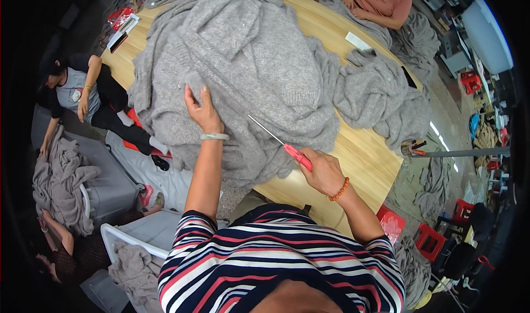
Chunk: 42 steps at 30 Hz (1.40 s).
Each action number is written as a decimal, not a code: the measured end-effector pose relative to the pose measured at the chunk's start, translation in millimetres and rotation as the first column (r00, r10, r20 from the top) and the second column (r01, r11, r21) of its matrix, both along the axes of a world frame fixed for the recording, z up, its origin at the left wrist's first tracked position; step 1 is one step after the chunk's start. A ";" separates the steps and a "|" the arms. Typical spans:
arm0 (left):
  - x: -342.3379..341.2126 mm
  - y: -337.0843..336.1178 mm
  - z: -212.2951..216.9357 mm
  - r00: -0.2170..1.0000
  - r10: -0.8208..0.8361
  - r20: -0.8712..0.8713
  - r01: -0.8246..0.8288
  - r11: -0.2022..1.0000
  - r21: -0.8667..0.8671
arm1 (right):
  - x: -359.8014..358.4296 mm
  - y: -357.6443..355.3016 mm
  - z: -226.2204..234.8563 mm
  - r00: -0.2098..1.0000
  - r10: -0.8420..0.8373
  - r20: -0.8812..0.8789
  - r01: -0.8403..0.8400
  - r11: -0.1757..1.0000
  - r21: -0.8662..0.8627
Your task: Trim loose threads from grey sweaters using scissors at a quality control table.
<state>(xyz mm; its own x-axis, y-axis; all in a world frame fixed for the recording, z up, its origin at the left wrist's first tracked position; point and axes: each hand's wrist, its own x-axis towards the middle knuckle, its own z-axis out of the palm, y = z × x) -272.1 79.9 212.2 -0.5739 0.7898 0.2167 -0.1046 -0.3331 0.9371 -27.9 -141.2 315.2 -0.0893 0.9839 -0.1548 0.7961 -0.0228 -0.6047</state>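
A large heap of grey knit sweaters [248, 64] covers the table in front of me. My left hand [202, 110], a pale bangle at its wrist, rests on the knit with thumb and a finger apart. Its other fingers are partly hidden by the fabric. My right hand [324, 172], with an orange bead bracelet, is closed round the pink handle of a slim metal-shafted tool [292, 152]. The shaft points up and left over the lower part of the heap; its tip is too small to make out.
The wooden table [364, 153] curves round to the right, with more grey knitwear [370, 86] on it. One person [83, 92] sits at left, another [381, 1] at the far side. Grey bins [118, 183] holding knitwear stand at lower left; red stools [429, 241] at right.
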 end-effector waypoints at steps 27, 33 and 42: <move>-32.5 -31.2 -31.2 0.842 -0.533 0.084 0.539 0.833 -0.123 | -14.0 38.9 12.0 0.988 0.120 0.093 -0.115 0.992 -0.060; -18.9 -34.4 -28.7 0.863 -0.458 0.212 0.475 0.879 -0.037 | -29.0 43.2 16.7 0.980 0.161 0.121 -0.153 0.986 -0.072; 24.4 -128.3 20.6 0.430 -0.712 -0.554 0.650 0.671 -0.357 | 9.8 31.2 4.9 0.986 -0.169 -0.004 0.169 0.984 0.053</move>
